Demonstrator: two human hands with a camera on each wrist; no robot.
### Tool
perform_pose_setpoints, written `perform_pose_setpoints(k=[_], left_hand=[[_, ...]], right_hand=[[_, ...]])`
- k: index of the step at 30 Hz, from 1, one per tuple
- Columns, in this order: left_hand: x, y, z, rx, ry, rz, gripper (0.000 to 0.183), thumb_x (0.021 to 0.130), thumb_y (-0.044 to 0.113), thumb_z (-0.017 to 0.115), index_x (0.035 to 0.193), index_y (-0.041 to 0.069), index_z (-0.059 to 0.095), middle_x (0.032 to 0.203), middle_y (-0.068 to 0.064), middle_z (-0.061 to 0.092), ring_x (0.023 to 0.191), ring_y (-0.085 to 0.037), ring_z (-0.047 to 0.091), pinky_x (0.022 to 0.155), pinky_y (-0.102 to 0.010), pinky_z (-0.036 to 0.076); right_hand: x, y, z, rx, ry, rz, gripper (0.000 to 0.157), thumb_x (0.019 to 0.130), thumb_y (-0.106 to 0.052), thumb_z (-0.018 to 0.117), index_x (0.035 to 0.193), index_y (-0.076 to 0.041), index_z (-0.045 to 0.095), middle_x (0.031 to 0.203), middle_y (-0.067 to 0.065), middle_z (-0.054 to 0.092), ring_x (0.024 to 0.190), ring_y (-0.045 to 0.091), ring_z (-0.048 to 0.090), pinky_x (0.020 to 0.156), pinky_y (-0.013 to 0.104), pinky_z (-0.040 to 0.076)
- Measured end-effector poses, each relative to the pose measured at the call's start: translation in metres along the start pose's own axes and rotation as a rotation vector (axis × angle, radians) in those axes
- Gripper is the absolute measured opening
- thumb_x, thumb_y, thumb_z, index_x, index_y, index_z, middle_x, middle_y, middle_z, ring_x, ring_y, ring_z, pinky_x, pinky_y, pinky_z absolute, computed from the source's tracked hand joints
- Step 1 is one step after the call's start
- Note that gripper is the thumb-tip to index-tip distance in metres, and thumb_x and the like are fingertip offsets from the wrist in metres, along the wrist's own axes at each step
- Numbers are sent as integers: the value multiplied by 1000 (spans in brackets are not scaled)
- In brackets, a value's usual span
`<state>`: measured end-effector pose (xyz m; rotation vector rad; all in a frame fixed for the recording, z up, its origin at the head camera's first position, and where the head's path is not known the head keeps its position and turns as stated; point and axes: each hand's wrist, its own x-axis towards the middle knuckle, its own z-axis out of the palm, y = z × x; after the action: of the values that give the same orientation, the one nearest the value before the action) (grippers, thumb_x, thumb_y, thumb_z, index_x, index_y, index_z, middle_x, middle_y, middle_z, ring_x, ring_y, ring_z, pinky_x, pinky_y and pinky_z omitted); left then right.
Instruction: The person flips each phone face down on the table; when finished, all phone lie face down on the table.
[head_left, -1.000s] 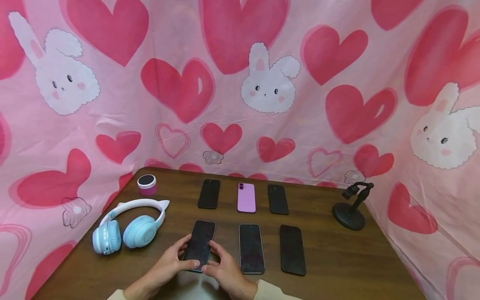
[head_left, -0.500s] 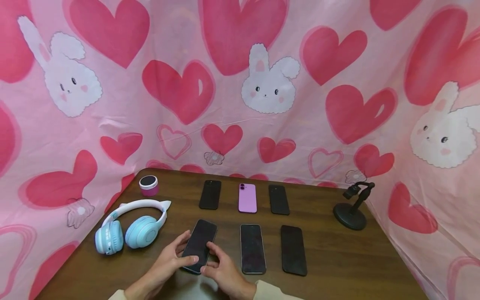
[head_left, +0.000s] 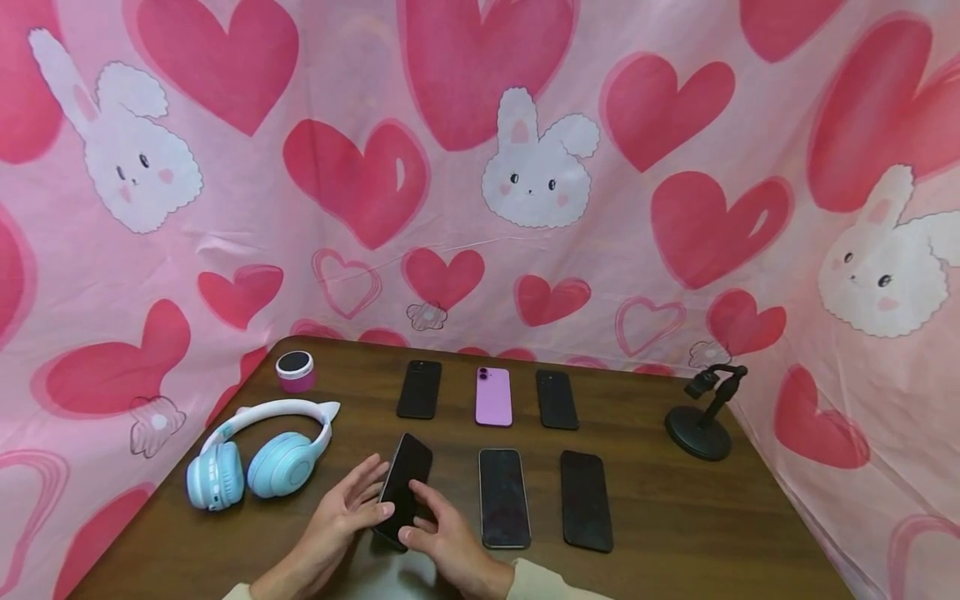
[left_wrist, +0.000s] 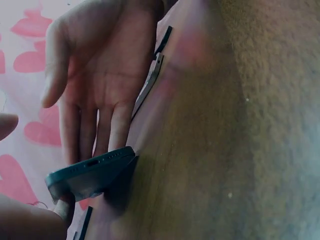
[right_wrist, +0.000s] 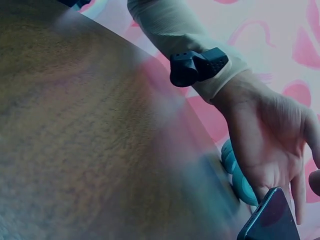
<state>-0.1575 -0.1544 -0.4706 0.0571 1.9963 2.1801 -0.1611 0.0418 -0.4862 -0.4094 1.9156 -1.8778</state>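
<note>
A dark smartphone [head_left: 407, 487] stands tilted between both hands in the head view, left long edge raised. My left hand [head_left: 341, 517] holds that raised edge, its thumb over the front and a finger against the back in the left wrist view. On the other side my right hand [head_left: 450, 537] has its fingers fairly straight, touching the lower edge, thumb apart from the palm. The right wrist view shows the left palm behind the phone [right_wrist: 272, 220]. To the right lie two phones face up, a silver-rimmed phone [head_left: 505, 498] and a black phone [head_left: 587, 500].
Behind stands a row of phones lying back up: a black phone [head_left: 419, 389], a pink phone [head_left: 493, 397] and another black phone [head_left: 557, 399]. Blue cat-ear headphones [head_left: 281, 462] and a small pink speaker [head_left: 296, 372] are at left. A black stand [head_left: 699, 432] is at right.
The phone has gone from lying nearly flat to tilted, its left edge rising. My left fingers have straightened and spread. The right hand has stayed almost in place.
</note>
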Motion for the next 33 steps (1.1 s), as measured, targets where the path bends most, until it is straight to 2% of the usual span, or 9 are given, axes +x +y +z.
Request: perform_pose_setpoints(k=[3, 4, 11, 14, 17, 20, 24, 28, 33], left_hand=[[1, 1, 1, -20, -41, 4, 82, 93, 11, 66, 159, -4, 18, 162, -30, 31, 148, -43, 35, 94, -12, 46], [0, 2, 1, -25, -59, 10, 82, 94, 11, 65, 159, -4, 17, 162, -30, 30, 148, -40, 37, 95, -11, 46], [-1, 2, 6, -61, -179, 134, 82, 95, 5, 62, 158, -9, 11, 162, -36, 22, 129, -3, 53, 104, -15, 46], [0, 1, 8, -41, -211, 153, 83, 95, 5, 62, 158, -10, 9, 162, -36, 21, 129, 2, 52, 105, -15, 46], [2, -1, 8, -31, -224, 141, 83, 95, 5, 62, 158, -10, 9, 163, -35, 21, 128, 5, 51, 105, -15, 45], [2, -3, 9, -19, -237, 146, 83, 96, 7, 62, 157, -12, 10, 161, -37, 22, 128, 3, 51, 105, -15, 46], [4, -6, 9, 1, -216, 107, 80, 96, 10, 63, 156, -12, 15, 159, -36, 29, 127, -1, 51, 103, -15, 46], [6, -9, 7, 37, -185, 49, 76, 96, 13, 64, 155, -11, 22, 157, -33, 34, 132, -17, 50, 99, -14, 47], [7, -13, 6, 75, -190, -1, 76, 96, 18, 65, 154, -12, 26, 155, -35, 36, 137, -36, 48, 95, -16, 49]], right_hand=[[0, -2, -2, 33, -22, -33, 63, 98, -8, 59, 154, 4, 34, 154, 33, 39, 137, 48, 48, 105, 44, 52], [0, -4, -2, 38, -26, -38, 62, 99, -9, 59, 154, 4, 34, 154, 32, 40, 138, 47, 48, 106, 42, 52], [1, -11, -5, 57, -26, -57, 58, 102, -11, 55, 154, 3, 35, 156, 27, 43, 147, 42, 39, 116, 53, 40], [0, -11, -5, 124, -23, -52, 59, 101, -10, 55, 155, 3, 33, 156, 27, 42, 147, 41, 39, 114, 47, 44], [-1, -10, -6, 171, -16, -39, 60, 101, -8, 55, 155, 2, 32, 155, 28, 42, 146, 40, 39, 110, 40, 47], [-2, -10, -6, 177, -6, -35, 61, 100, -8, 56, 155, 3, 33, 155, 28, 43, 145, 39, 41, 107, 36, 49], [-1, -10, -7, 167, 7, -33, 60, 99, -10, 58, 154, 3, 35, 153, 27, 45, 144, 37, 44, 106, 35, 49], [-1, -11, -9, 150, 14, -50, 61, 98, -9, 60, 153, 1, 37, 153, 25, 45, 144, 37, 44, 107, 32, 49], [-2, -13, -12, 128, 30, -64, 62, 97, -8, 60, 154, 1, 36, 153, 26, 44, 144, 37, 43, 105, 28, 49]])
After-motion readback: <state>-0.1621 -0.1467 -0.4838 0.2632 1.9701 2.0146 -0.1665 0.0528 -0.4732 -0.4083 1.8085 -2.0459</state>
